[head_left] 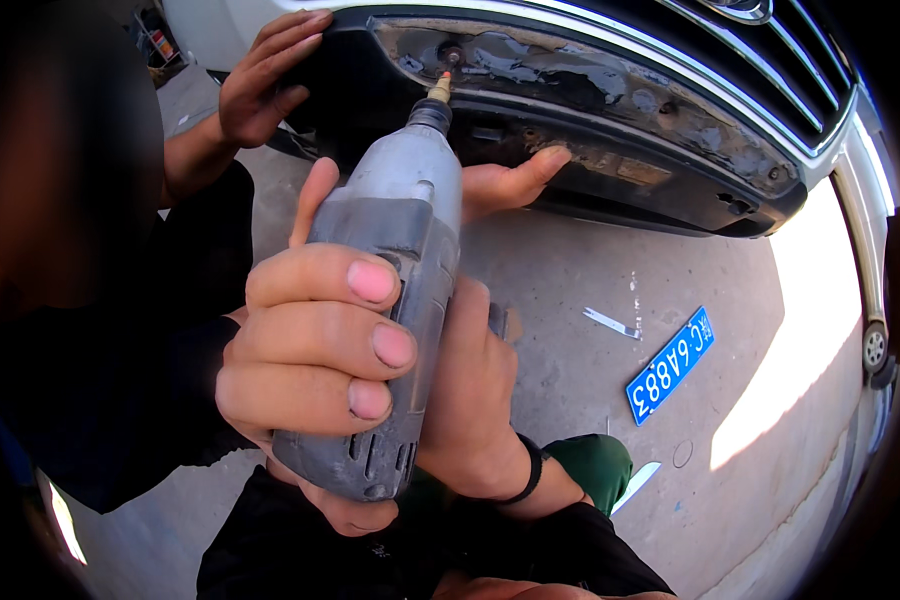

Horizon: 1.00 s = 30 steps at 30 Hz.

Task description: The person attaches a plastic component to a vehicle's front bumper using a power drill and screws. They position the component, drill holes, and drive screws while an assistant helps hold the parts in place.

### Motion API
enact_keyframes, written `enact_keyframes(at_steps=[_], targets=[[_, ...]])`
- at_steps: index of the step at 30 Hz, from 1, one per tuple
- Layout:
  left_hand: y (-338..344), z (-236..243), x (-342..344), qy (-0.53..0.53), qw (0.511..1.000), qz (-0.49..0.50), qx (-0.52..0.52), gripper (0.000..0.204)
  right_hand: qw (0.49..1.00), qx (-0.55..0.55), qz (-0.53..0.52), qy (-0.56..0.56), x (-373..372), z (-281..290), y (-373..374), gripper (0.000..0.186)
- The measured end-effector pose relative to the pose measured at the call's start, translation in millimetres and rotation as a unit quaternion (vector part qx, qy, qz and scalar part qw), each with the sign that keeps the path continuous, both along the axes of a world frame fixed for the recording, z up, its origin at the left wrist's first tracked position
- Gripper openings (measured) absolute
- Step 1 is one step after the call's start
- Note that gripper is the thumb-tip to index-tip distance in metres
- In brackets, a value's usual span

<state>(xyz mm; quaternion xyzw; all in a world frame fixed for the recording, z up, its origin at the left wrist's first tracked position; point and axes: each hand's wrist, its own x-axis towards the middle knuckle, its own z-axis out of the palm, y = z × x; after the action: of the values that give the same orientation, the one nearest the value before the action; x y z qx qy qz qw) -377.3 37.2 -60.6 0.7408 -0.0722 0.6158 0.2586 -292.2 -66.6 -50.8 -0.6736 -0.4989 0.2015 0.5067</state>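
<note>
A grey and black impact driver [395, 225] points up and away, its brass-coloured tip close to a bolt [452, 52] in a recess of the car's bumper [590, 55]; contact cannot be made out. My left hand [315, 335] wraps its fingers over the driver's body from the left. From the right, my right hand [475, 390], with a black wristband, is closed against the driver's underside, most of its fingers hidden. Another person's hand [265, 75] rests at the bumper's left end. A further hand [515, 185], apparently that person's, lies below the bumper, partly behind the driver.
A blue number plate [670, 365] lies on the concrete floor [560, 290] to the right, beside a thin white strip [612, 323]. The other person's dark-clothed body fills the left side. A chrome grille [760, 55] rises above the bumper. Another vehicle's wheel [875, 347] shows at far right.
</note>
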Motion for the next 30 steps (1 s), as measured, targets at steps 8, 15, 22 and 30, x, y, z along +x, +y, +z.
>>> enact_keyframes(at_steps=[8, 15, 22, 30], targets=[[-3, 6, -5, 0.024, 0.999, -0.018, -0.027, 0.039, 0.999, -0.036, -0.007, 0.015, 1, -20, 9, 0.047], [-2, 8, -1, 0.028, 0.998, -0.039, -0.028, 0.045, 0.999, -0.032, -0.022, 0.007, 3, -11, 7, 0.045], [-2, 9, -10, 0.043, 0.998, -0.023, -0.03, 0.045, 0.999, 0.025, -0.017, -0.027, -4, -5, 8, 0.045], [-1, 6, -6, 0.018, 0.998, -0.038, -0.042, 0.043, 1.0, -0.014, 0.0, -0.015, 0, -7, 9, 0.042]])
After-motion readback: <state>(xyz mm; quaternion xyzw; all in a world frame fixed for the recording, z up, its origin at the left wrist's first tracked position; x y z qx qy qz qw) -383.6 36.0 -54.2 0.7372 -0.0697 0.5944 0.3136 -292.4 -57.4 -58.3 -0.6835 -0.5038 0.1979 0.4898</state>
